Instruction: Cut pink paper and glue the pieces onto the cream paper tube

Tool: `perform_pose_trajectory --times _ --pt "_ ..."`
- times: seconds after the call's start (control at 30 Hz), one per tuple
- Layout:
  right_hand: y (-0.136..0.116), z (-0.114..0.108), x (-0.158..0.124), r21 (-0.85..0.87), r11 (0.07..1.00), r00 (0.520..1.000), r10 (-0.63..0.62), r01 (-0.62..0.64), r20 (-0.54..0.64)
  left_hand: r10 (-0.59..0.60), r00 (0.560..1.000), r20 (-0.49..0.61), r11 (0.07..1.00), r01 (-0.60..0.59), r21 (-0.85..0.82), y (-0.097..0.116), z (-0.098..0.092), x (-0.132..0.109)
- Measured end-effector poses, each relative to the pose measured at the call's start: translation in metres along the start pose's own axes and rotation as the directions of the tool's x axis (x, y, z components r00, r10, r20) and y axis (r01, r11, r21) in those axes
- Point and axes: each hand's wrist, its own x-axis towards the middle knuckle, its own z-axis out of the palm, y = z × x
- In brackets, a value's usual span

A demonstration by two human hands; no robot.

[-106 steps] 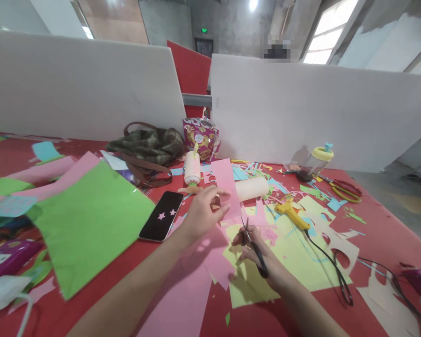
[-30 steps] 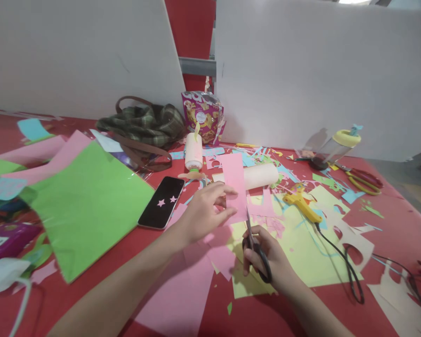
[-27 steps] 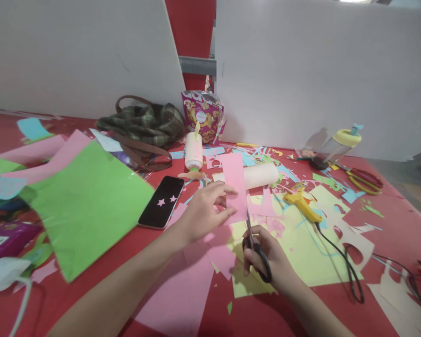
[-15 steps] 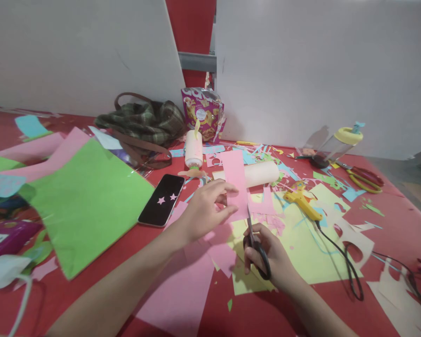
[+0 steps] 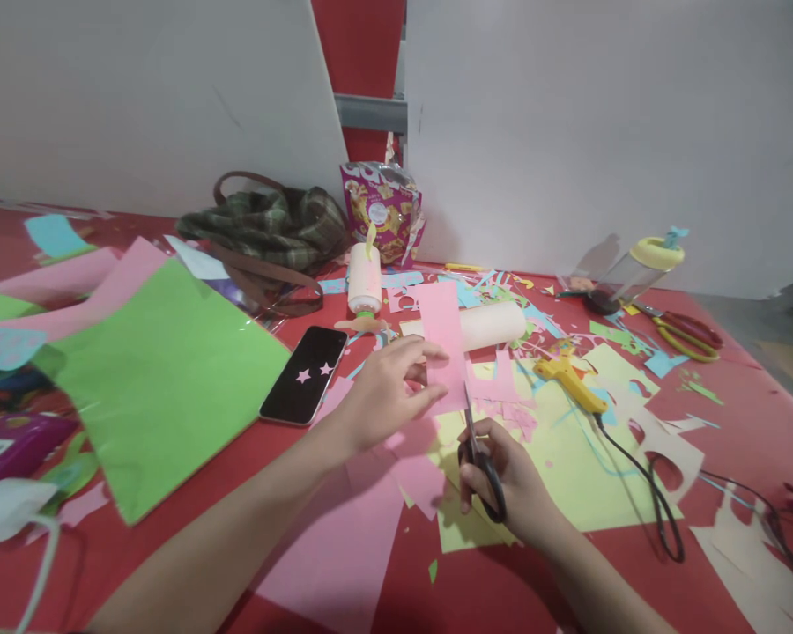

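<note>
Between the thumb and fingers of my left hand [image 5: 393, 387] is the left edge of a pink paper strip [image 5: 444, 321], raised above the table. My right hand [image 5: 506, 480] is closed round the handles of black-handled scissors [image 5: 481, 471]. Their blades point away from me and meet the strip's lower right edge. Below the strip lie a larger pink sheet [image 5: 344, 555] and a pale yellow sheet [image 5: 568, 475]. A white paper roll [image 5: 495, 326] rests behind the strip.
Left of my hands lie a phone [image 5: 304, 374] with two small pink stars and a green sheet [image 5: 165, 387]. A yellow glue gun [image 5: 572, 383] with a black cord lies right. Behind are a plaid bag [image 5: 270, 229], a snack packet [image 5: 383, 211] and a clear jar [image 5: 634, 273]. Paper scraps surround everything.
The scissors have shifted very slightly at the strip's right edge. My left hand keeps its hold, and the view has tilted a little.
</note>
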Motion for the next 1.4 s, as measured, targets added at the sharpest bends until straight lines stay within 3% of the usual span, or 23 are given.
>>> perform_pose_trajectory --times 0.7,1.07,1.4 --pt "-0.0025 0.0018 0.0004 0.002 0.998 0.998 0.056 -0.056 -0.024 -0.037 0.999 0.029 0.998 0.038 -0.043 0.0007 -0.0025 -0.0001" --pt "-0.0047 -0.0063 -0.0005 0.051 0.997 0.983 -0.06 0.052 0.171 -0.043 0.999 0.03 0.999 0.043 -0.014 0.005 -0.0057 -0.0014" --pt "-0.0039 -0.0066 -0.0012 0.127 0.992 0.988 -0.008 -0.011 0.153 0.019 0.995 0.102 0.995 -0.028 0.091 0.0049 -0.0035 -0.0011"
